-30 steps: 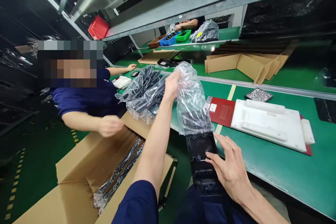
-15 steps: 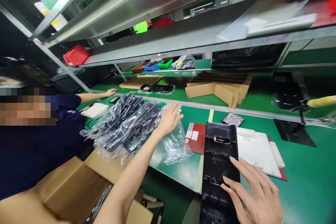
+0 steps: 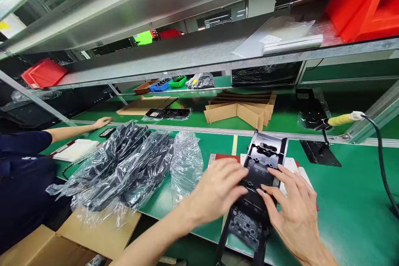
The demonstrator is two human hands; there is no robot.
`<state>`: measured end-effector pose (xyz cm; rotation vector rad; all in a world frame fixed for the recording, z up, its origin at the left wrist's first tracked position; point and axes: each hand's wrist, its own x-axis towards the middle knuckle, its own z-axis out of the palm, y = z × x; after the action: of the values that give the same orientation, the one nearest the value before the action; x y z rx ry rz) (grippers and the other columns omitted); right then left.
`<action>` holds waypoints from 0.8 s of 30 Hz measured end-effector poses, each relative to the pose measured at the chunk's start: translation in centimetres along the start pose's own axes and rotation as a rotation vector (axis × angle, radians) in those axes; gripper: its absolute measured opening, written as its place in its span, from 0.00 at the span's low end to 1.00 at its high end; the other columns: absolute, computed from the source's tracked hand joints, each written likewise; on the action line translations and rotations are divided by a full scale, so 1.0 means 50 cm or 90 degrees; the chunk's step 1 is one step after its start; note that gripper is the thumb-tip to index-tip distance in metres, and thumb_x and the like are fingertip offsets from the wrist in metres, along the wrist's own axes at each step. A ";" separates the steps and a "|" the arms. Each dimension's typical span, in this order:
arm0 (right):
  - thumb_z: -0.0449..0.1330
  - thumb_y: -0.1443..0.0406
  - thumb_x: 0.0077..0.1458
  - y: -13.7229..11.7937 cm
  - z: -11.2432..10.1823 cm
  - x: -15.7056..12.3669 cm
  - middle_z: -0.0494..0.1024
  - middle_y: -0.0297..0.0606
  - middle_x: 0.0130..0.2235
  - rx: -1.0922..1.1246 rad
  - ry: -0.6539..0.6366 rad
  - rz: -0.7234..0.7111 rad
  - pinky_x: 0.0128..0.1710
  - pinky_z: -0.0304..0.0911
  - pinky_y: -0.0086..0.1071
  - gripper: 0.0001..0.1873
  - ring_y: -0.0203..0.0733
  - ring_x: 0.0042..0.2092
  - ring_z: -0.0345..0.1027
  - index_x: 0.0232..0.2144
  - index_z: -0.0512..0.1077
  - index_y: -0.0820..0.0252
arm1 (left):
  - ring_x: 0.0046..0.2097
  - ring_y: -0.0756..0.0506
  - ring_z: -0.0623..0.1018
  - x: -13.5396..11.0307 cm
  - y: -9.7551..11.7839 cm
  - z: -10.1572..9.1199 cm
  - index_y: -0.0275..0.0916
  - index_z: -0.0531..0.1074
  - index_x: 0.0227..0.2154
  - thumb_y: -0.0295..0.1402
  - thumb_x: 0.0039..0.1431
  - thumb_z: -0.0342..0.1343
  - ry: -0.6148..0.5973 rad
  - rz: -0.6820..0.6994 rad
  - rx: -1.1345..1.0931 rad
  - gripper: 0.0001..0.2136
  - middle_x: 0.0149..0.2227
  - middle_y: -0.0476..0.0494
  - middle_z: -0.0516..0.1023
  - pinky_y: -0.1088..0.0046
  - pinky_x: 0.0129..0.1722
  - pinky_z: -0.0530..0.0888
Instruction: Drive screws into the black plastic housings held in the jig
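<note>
A long black plastic housing (image 3: 254, 170), with moulded ribs and slots inside, extends over the near edge of the bench in front of me. My left hand (image 3: 220, 187) is at its left side, with thumb and fingertips closed on that edge. On the opposite side, my right hand (image 3: 289, 205) grips the right edge, and its fingertips reach inside. Partly covered behind the housing are a white block (image 3: 289, 166) and a red board (image 3: 226, 157). An empty-looking clear plastic bag (image 3: 186, 166) lies left of my left hand, beside several bagged black parts (image 3: 124, 170).
Below left stands an open cardboard box (image 3: 99, 230). A co-worker's arm (image 3: 71, 131) rests on the bench farther left. Cardboard dividers (image 3: 240, 112) and a bagged black part (image 3: 168, 113) lie behind. A yellow-handled tool (image 3: 341, 119) with a cable is at right; a metal shelf (image 3: 174, 60) hangs overhead.
My left hand has moved right, from the plastic bag to the housing. The housing now tilts differently, over the white block. My view has turned right.
</note>
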<state>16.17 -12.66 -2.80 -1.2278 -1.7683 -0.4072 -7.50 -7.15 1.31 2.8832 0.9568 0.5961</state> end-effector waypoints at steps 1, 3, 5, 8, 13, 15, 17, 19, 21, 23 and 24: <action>0.63 0.66 0.69 -0.005 0.001 -0.001 0.83 0.44 0.53 0.004 0.005 0.000 0.60 0.64 0.54 0.06 0.57 0.60 0.75 0.37 0.78 0.56 | 0.62 0.38 0.74 0.012 0.024 0.006 0.41 0.69 0.65 0.38 0.75 0.55 -0.010 0.014 0.024 0.19 0.60 0.40 0.79 0.56 0.58 0.75; 0.61 0.67 0.69 -0.014 0.000 -0.004 0.85 0.42 0.50 0.018 0.008 0.010 0.61 0.63 0.51 0.07 0.54 0.59 0.76 0.37 0.78 0.56 | 0.50 0.39 0.76 0.033 0.051 0.016 0.38 0.73 0.56 0.33 0.75 0.54 -0.028 0.032 0.081 0.12 0.49 0.42 0.82 0.59 0.46 0.74; 0.61 0.69 0.69 -0.022 -0.001 -0.008 0.85 0.39 0.45 0.041 0.014 0.032 0.63 0.62 0.49 0.07 0.51 0.57 0.77 0.37 0.78 0.56 | 0.42 0.41 0.74 0.050 0.051 0.020 0.38 0.75 0.46 0.29 0.74 0.53 -0.047 0.058 0.119 0.06 0.41 0.45 0.81 0.61 0.38 0.69; 0.61 0.70 0.69 -0.028 0.000 -0.012 0.85 0.34 0.39 0.073 0.034 0.067 0.66 0.57 0.48 0.08 0.49 0.56 0.78 0.37 0.78 0.55 | 0.40 0.42 0.71 0.075 0.027 0.016 0.38 0.74 0.41 0.27 0.73 0.54 -0.073 0.130 0.129 0.05 0.40 0.47 0.80 0.62 0.36 0.64; 0.63 0.69 0.68 -0.022 0.009 -0.001 0.84 0.32 0.35 0.049 0.076 0.116 0.62 0.57 0.48 0.06 0.50 0.53 0.77 0.37 0.79 0.55 | 0.42 0.42 0.72 0.140 -0.015 -0.008 0.35 0.74 0.43 0.28 0.73 0.55 -0.092 0.302 0.175 0.04 0.38 0.45 0.78 0.62 0.38 0.63; 0.64 0.69 0.68 -0.019 0.014 0.007 0.83 0.33 0.34 0.027 0.083 0.111 0.60 0.59 0.46 0.06 0.48 0.48 0.76 0.37 0.78 0.56 | 0.43 0.43 0.73 0.170 -0.031 -0.015 0.34 0.75 0.42 0.29 0.74 0.54 -0.100 0.379 0.182 0.05 0.38 0.44 0.78 0.62 0.39 0.63; 0.62 0.69 0.68 -0.016 0.022 0.013 0.81 0.34 0.32 0.016 0.077 0.102 0.58 0.60 0.45 0.07 0.46 0.44 0.75 0.36 0.77 0.57 | 0.45 0.43 0.73 0.198 -0.049 -0.015 0.34 0.75 0.41 0.28 0.75 0.53 -0.096 0.445 0.179 0.07 0.40 0.43 0.79 0.64 0.39 0.64; 0.62 0.71 0.67 -0.013 0.036 0.015 0.79 0.35 0.32 0.009 0.062 0.099 0.54 0.61 0.45 0.07 0.45 0.41 0.72 0.34 0.76 0.58 | 0.46 0.45 0.73 0.220 -0.070 -0.005 0.34 0.74 0.40 0.29 0.76 0.52 -0.096 0.487 0.176 0.08 0.42 0.43 0.79 0.65 0.40 0.64; 0.63 0.72 0.66 -0.010 0.054 0.012 0.77 0.36 0.31 0.000 0.053 0.107 0.50 0.61 0.44 0.08 0.44 0.39 0.70 0.33 0.75 0.59 | 0.45 0.46 0.73 0.237 -0.091 0.009 0.35 0.74 0.39 0.30 0.77 0.51 -0.117 0.508 0.167 0.09 0.41 0.45 0.79 0.65 0.41 0.65; 0.64 0.71 0.65 -0.007 0.074 0.006 0.75 0.36 0.30 -0.008 0.053 0.126 0.48 0.60 0.44 0.09 0.44 0.38 0.69 0.31 0.74 0.59 | 0.45 0.46 0.73 0.247 -0.109 0.025 0.36 0.74 0.40 0.31 0.78 0.51 -0.149 0.517 0.154 0.10 0.40 0.46 0.78 0.66 0.42 0.66; 0.63 0.71 0.65 -0.006 0.085 0.003 0.74 0.36 0.29 -0.010 0.054 0.137 0.47 0.60 0.44 0.10 0.44 0.37 0.68 0.30 0.74 0.59 | 0.45 0.47 0.74 0.251 -0.117 0.032 0.36 0.74 0.40 0.32 0.78 0.51 -0.162 0.519 0.149 0.10 0.40 0.47 0.78 0.66 0.43 0.66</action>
<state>13.80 -9.78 -4.83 -1.3762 -1.5461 -0.3432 -1.01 5.04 3.22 3.3778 -0.2352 0.1149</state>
